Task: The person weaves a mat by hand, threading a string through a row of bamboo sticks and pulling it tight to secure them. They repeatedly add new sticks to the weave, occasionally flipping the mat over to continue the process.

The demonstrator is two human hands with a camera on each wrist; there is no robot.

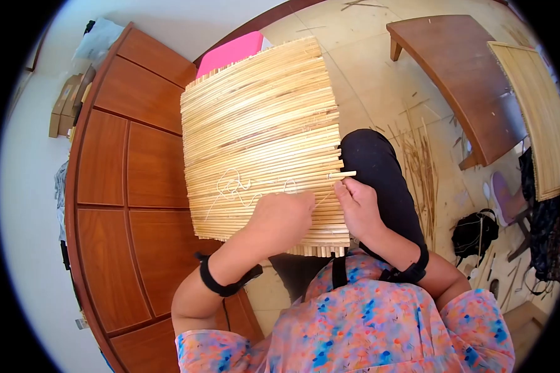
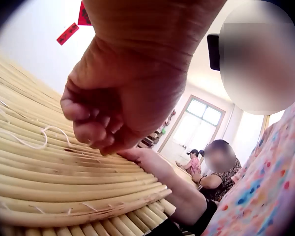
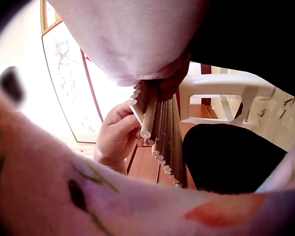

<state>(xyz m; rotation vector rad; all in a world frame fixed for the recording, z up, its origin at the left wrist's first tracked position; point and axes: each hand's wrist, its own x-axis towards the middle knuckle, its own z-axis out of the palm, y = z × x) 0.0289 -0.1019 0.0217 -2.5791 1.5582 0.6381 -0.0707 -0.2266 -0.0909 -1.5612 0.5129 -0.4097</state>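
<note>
A mat of pale straw-coloured stalks (image 1: 261, 118) lies tilted in front of me, its near edge at my lap. My left hand (image 1: 280, 219) is over its lower right part, fingers curled and pinching a thin white thread (image 1: 230, 184). The slack of that thread lies in loops on the stalks. In the left wrist view the left hand (image 2: 123, 93) is seen from below, its fingertips close over the mat (image 2: 64, 167). My right hand (image 1: 359, 206) grips the mat's right edge, beside one stalk (image 1: 348, 174) that sticks out past the others. Its fingers are partly hidden.
Wooden cabinet panels (image 1: 109, 155) stand on the left and a pink object (image 1: 230, 53) behind the mat. To the right are a brown bench (image 1: 460, 81), another mat (image 1: 535, 112), loose stalks (image 1: 420, 168) on the floor and a black bag (image 1: 475, 235). Other people sit farther back.
</note>
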